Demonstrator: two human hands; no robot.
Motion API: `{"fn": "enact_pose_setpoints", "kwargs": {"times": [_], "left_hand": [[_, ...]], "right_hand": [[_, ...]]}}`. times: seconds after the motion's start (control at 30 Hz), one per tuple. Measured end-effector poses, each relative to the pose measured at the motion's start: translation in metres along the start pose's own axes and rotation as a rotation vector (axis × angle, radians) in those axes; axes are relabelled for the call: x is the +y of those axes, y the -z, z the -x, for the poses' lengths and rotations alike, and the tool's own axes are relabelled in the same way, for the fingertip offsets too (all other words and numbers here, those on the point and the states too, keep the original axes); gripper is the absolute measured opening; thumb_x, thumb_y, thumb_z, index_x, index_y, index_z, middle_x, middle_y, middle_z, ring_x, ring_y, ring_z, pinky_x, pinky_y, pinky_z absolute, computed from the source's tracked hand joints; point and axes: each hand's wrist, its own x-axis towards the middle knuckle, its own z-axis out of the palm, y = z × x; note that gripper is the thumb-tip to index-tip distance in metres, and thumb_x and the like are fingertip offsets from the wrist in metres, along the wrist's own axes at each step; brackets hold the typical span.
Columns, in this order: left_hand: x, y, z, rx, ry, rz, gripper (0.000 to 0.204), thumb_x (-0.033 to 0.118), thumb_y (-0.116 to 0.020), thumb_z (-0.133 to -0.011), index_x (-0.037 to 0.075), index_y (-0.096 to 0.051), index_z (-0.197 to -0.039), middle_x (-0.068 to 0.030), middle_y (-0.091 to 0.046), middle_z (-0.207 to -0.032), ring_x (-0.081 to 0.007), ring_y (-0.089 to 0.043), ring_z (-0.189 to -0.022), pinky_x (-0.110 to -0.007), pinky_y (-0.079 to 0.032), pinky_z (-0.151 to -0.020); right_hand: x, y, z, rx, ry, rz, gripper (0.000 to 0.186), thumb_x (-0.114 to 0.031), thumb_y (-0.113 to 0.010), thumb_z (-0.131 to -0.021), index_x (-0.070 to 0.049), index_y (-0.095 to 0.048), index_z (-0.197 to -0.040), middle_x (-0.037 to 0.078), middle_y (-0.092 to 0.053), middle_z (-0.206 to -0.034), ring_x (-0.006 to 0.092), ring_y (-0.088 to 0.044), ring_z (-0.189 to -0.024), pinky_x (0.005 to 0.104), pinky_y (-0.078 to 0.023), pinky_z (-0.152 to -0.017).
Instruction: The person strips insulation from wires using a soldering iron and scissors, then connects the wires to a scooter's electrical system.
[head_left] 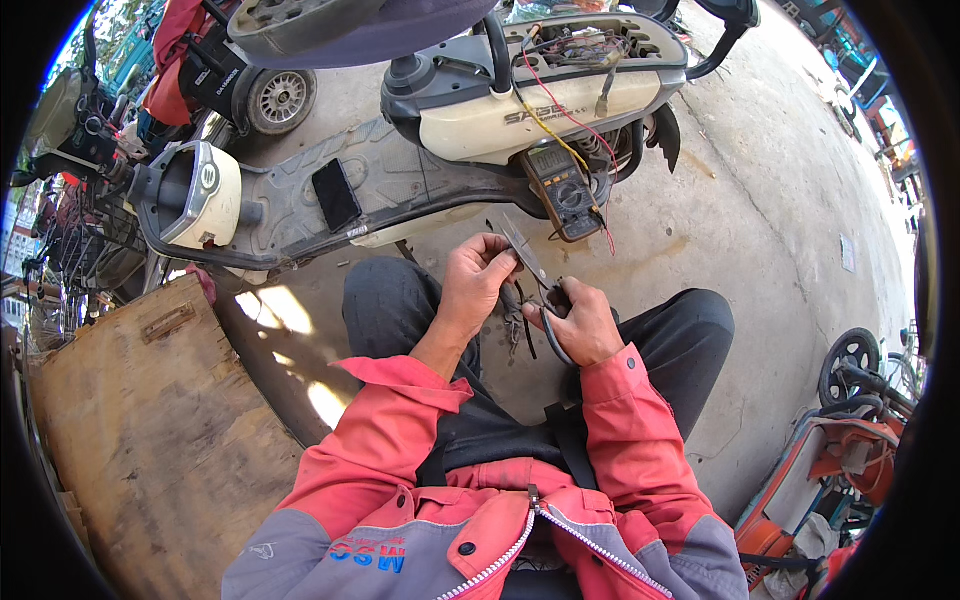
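Observation:
My right hand (pixel 590 322) grips metal scissors (pixel 524 250), whose blades point up and left, beside my left hand. My left hand (pixel 480 280) pinches a small dark piece, apparently a wire or cable end, partly hidden by the fingers; dark cables (pixel 525 330) hang between my hands. Just beyond them stands a cream electric scooter (pixel 460 130). A multimeter (pixel 565 205) with red and yellow leads leans at its side, and a black phone (pixel 335 195) lies on the footboard.
A worn wooden board (pixel 150 400) is at my left. Vehicles with a wheel (pixel 282 100) stand at the back left, and bicycles (pixel 55 240) crowd the left edge. An orange machine (pixel 800 470) and a black wheel (pixel 848 355) are at the lower right on the concrete floor (pixel 760 230).

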Motion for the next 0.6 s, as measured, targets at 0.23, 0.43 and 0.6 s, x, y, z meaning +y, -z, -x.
{"fn": "enact_pose_setpoints", "kwargs": {"times": [0.23,0.43,0.6], "left_hand": [[-0.0006,0.0002,-0.0004,-0.014,0.006,0.038,0.01,0.007,-0.059,-0.094,0.001,-0.057,-0.101,-0.004,-0.065,-0.089,-0.0091,-0.06,-0.075,-0.023,-0.047,-0.066],[-0.0015,0.0007,-0.0012,-0.006,-0.006,0.099,0.008,0.008,-0.054,-0.097,0.004,-0.053,-0.104,-0.0023,-0.062,-0.087,-0.0097,-0.059,-0.074,-0.023,-0.043,-0.066],[-0.0011,-0.0001,-0.0012,-0.023,-0.028,0.09,0.008,0.007,-0.053,-0.098,0.005,-0.053,-0.105,-0.002,-0.061,-0.087,-0.0095,-0.058,-0.074,-0.023,-0.042,-0.065]], "right_hand": [[-0.0017,-0.0004,0.0014,-0.012,-0.007,-0.022,0.054,-0.041,-0.08,-0.076,0.008,-0.058,-0.077,0.024,-0.061,-0.067,0.0381,-0.063,-0.063,0.0426,-0.048,-0.06],[0.0023,-0.0052,0.0018,0.002,-0.014,-0.079,0.052,-0.036,-0.083,-0.074,0.006,-0.052,-0.076,0.016,-0.052,-0.062,0.0229,-0.045,-0.057,0.0382,-0.041,-0.055],[-0.0006,-0.0047,0.0023,-0.006,-0.021,-0.073,0.053,-0.037,-0.082,-0.075,0.006,-0.051,-0.075,0.017,-0.051,-0.062,0.0239,-0.044,-0.057,0.0389,-0.041,-0.056]]}}
